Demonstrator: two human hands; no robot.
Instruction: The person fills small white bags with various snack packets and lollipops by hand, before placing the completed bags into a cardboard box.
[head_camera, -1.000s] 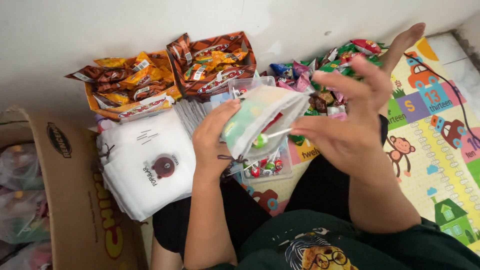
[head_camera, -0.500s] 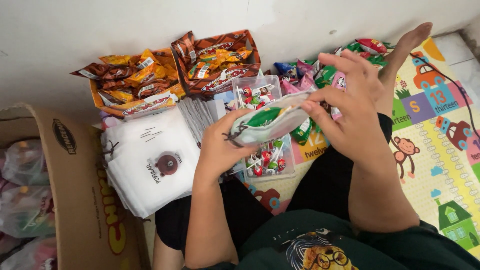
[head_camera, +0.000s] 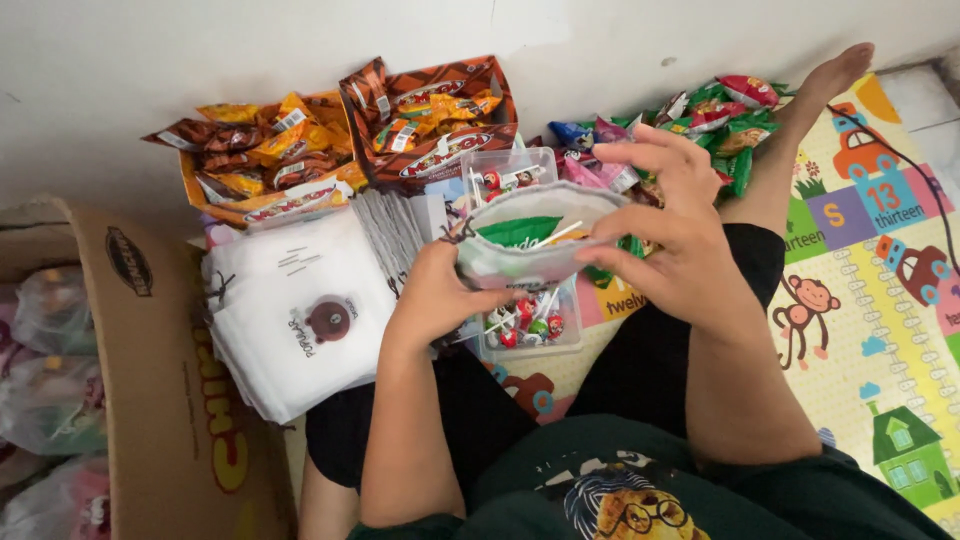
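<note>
Head view shows the filling step in hand: the left hand (head_camera: 432, 300) grips the near side of a small white pouch (head_camera: 530, 240) and the right hand (head_camera: 680, 250) pinches its far rim, holding the mouth open above the clear tub (head_camera: 520, 340) of lollipops; a green packet (head_camera: 520, 230) and a lollipop stick (head_camera: 558, 233) sit inside. Judged from this, the next move calls for one hand to let go while the other keeps the mouth upright; the sweets pile (head_camera: 700, 110) lies just beyond the right hand.
</note>
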